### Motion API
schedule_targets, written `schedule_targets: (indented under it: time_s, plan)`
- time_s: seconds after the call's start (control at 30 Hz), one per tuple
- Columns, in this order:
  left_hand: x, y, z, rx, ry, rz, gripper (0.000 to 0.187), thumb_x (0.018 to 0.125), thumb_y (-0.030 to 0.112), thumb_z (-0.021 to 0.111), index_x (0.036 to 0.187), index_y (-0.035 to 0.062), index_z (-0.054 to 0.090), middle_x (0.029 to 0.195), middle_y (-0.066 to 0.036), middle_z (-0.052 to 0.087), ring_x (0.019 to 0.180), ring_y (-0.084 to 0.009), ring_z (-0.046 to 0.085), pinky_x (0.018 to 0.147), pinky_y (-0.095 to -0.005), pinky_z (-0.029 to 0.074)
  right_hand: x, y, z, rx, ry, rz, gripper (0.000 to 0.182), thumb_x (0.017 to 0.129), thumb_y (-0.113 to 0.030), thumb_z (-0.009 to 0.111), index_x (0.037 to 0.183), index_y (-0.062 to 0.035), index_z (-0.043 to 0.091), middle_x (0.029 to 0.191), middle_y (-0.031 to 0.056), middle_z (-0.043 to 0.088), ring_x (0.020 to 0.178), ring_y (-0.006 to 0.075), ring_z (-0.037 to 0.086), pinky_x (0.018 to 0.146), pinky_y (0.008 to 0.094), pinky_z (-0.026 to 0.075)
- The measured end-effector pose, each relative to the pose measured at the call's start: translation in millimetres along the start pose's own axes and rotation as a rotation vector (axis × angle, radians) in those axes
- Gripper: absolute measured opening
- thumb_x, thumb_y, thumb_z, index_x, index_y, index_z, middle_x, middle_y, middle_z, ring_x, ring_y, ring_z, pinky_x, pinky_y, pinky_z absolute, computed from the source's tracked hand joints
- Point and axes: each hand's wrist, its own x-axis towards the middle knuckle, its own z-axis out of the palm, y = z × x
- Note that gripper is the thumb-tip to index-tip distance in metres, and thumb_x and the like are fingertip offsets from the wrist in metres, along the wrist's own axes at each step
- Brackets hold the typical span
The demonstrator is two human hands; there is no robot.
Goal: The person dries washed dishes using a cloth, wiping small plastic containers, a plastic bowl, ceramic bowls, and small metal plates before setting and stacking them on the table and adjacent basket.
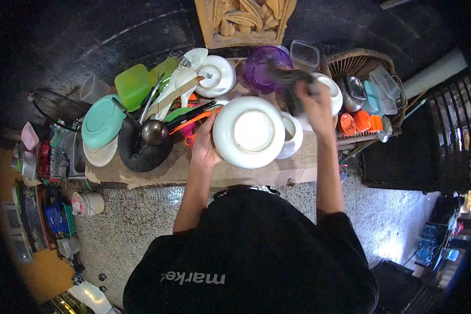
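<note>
My left hand (206,145) grips the rim of a white bowl (226,131), its underside and round foot facing up. Over the right part of the table, my right hand (317,104) is closed on a dark cloth (293,86), which is smeared by motion. White dishes (293,141) lie beside and partly behind the bowl, and another white dish (334,96) is half hidden by my right hand. Past the cloth stands a purple translucent bowl (261,65). An upturned white bowl (217,77) rests near the wall.
Left on the cardboard-covered table (193,177) are a black stone mortar (141,154), a ladle (154,132), a teal plate (102,123), a green container (132,83) and several utensils. A wicker basket (350,57) with containers and orange cups (362,120) stands right. A carved wooden panel (246,23) is behind.
</note>
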Motion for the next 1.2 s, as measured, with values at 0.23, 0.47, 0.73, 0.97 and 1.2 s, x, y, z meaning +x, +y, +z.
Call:
schedule_targets:
  time_s: [0.23,0.47,0.73,0.97,1.2]
  plan:
    - [27,-7,10,-0.019,-0.009,0.246,0.042,0.102,0.036,0.038,0.129,0.0058,0.051,0.128,-0.012,0.058,0.12,-0.026,0.054,0.107,-0.045,0.04,-20,0,38,0.17,-0.196,0.032,0.047,0.089,0.001,0.05,0.135,-0.0008,0.048,0.13,0.0169,0.058,0.124,0.022,0.052,0.107,0.0321,0.034]
    - [43,-15,38,0.314,0.021,0.59,0.046,0.103,0.039,0.033,0.136,0.0077,0.043,0.135,-0.011,0.051,0.125,-0.0251,0.049,0.109,-0.044,0.037,-80,-12,84,0.111,0.202,0.051,0.06,0.086,0.006,0.048,0.144,-0.004,0.038,0.152,0.0212,0.029,0.143,0.0288,0.024,0.114,0.0379,0.02]
    - [49,-19,-2,0.118,-0.039,0.094,0.068,0.095,0.063,0.034,0.137,0.0096,0.044,0.129,-0.013,0.055,0.109,-0.029,0.059,0.092,-0.0479,0.051,-112,-11,102,0.13,-0.154,-0.123,0.05,0.083,0.005,0.05,0.132,0.0029,0.048,0.147,0.0199,0.038,0.138,0.0329,0.031,0.112,0.0354,0.021]
    - [36,-17,13,-0.037,-0.034,0.34,0.055,0.1,0.049,0.035,0.136,0.0093,0.046,0.136,-0.01,0.052,0.122,-0.0266,0.052,0.106,-0.0471,0.04,-105,11,44,0.911,0.43,0.528,0.034,0.098,-0.017,0.054,0.126,-0.0013,0.046,0.119,0.0103,0.056,0.108,0.0209,0.055,0.096,0.0424,0.045]
    - [18,-40,-21,-0.079,-0.185,0.228,0.049,0.098,0.041,0.046,0.131,0.0063,0.051,0.13,-0.013,0.057,0.119,-0.028,0.055,0.103,-0.0485,0.043,-79,41,17,0.718,0.453,0.476,0.035,0.1,-0.025,0.05,0.124,0.0005,0.051,0.117,0.01,0.06,0.106,0.0202,0.058,0.095,0.0355,0.045]
